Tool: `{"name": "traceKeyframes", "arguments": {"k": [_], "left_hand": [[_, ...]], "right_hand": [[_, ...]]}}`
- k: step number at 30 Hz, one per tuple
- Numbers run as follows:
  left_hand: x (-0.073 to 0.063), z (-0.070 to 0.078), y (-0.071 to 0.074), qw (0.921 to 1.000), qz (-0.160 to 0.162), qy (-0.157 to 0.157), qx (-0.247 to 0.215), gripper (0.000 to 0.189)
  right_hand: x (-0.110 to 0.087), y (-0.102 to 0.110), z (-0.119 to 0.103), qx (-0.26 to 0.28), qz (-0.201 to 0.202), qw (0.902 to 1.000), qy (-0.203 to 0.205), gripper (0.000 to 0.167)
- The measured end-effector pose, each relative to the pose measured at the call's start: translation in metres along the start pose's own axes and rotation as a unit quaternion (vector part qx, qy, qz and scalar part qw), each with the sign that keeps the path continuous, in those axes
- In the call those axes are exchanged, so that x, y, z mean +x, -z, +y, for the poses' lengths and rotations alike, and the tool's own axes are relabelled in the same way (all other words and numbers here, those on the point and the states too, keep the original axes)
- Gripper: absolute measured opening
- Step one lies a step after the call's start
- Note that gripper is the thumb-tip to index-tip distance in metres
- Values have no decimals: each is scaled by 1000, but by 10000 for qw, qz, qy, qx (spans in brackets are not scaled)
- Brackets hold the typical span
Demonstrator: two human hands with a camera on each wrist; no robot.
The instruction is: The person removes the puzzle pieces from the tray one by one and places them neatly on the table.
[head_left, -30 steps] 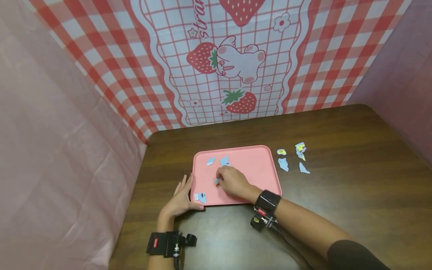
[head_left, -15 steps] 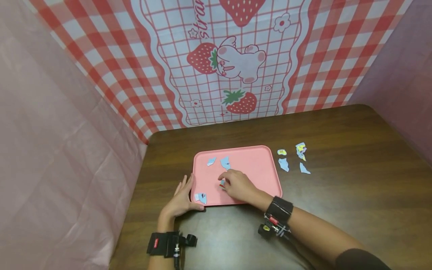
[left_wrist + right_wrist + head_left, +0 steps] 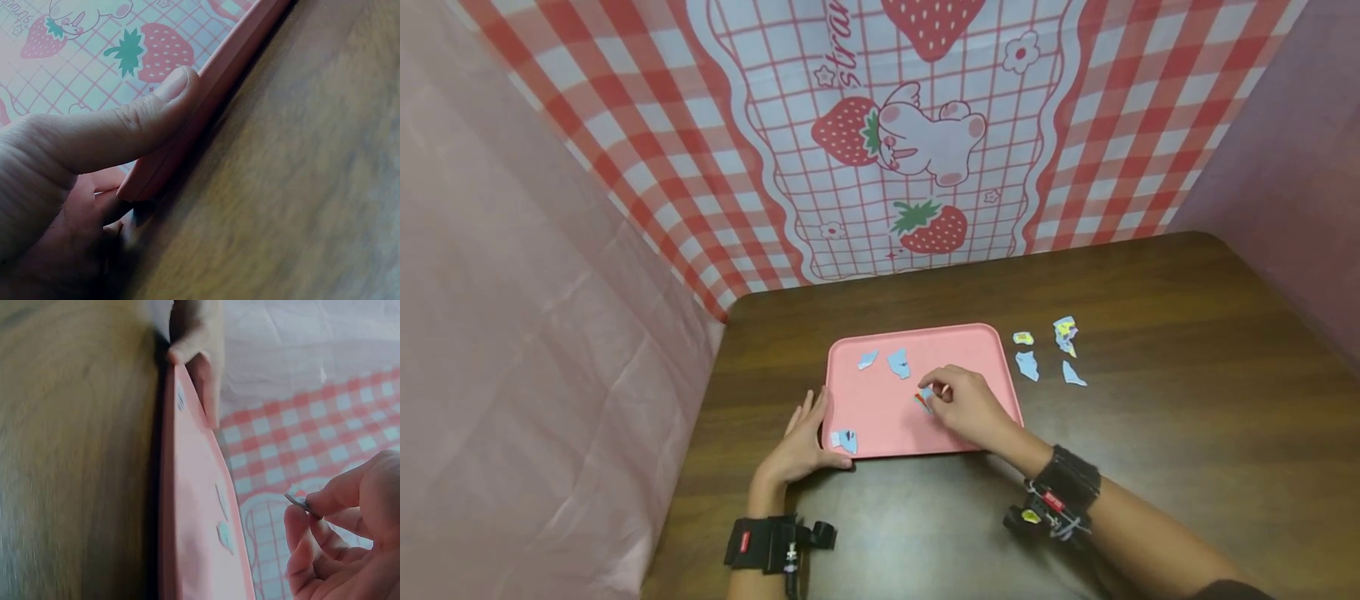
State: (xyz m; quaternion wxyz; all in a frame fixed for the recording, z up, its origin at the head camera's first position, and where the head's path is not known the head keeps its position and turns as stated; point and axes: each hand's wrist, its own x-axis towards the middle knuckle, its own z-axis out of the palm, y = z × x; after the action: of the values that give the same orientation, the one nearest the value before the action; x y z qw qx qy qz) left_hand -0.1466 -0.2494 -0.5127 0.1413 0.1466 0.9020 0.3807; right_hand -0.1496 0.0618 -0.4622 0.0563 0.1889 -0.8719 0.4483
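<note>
In the head view, my right hand (image 3: 973, 408) pinches a small flat puzzle piece (image 3: 922, 400), light blue with a red stripe, over the pink tray (image 3: 880, 400). The right wrist view has this puzzle piece (image 3: 299, 501) between thumb and fingertips, raised off the tray. My left hand (image 3: 801, 442) rests against the tray's near left corner, thumb along the front rim and straight fingers along the left side. On the tray lie a narrow blue piece (image 3: 867, 360), a broader blue piece (image 3: 898, 363) and a blue-and-white piece (image 3: 847, 440) near the left thumb.
Right of the tray, the brown table (image 3: 1150, 467) bears a yellow piece (image 3: 1023, 338), a blue piece (image 3: 1027, 366), a larger yellow-and-blue piece (image 3: 1065, 336) and a pointed blue piece (image 3: 1073, 373). A checked strawberry cloth (image 3: 925, 183) hangs behind.
My right hand has moved right across the tray, carrying the red-striped puzzle piece with it and uncovering the broader blue piece. My left hand has stayed at the corner.
</note>
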Motion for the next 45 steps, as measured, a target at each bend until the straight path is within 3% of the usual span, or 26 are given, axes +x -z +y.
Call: {"name": "traceKeyframes", "arguments": {"k": [6, 20, 27, 33, 45], "left_hand": [[-3, 1, 1, 10000, -16, 17, 15, 132], [-1, 2, 2, 10000, -26, 37, 40, 133], [-1, 3, 3, 10000, -39, 45, 41, 134], [0, 1, 3, 10000, -27, -12, 49, 133], [-1, 2, 0, 9999, -29, -56, -115, 133]], "right_hand": [[-1, 16, 11, 568, 99, 9965, -598, 17], [-6, 46, 34, 1711, 318, 9758, -1325, 20], [-18, 63, 58, 1101, 606, 9818, -1427, 19], [-27, 76, 73, 787, 741, 9803, -1650, 18], [-40, 93, 95, -18, 441, 9824, -1813, 16]]}}
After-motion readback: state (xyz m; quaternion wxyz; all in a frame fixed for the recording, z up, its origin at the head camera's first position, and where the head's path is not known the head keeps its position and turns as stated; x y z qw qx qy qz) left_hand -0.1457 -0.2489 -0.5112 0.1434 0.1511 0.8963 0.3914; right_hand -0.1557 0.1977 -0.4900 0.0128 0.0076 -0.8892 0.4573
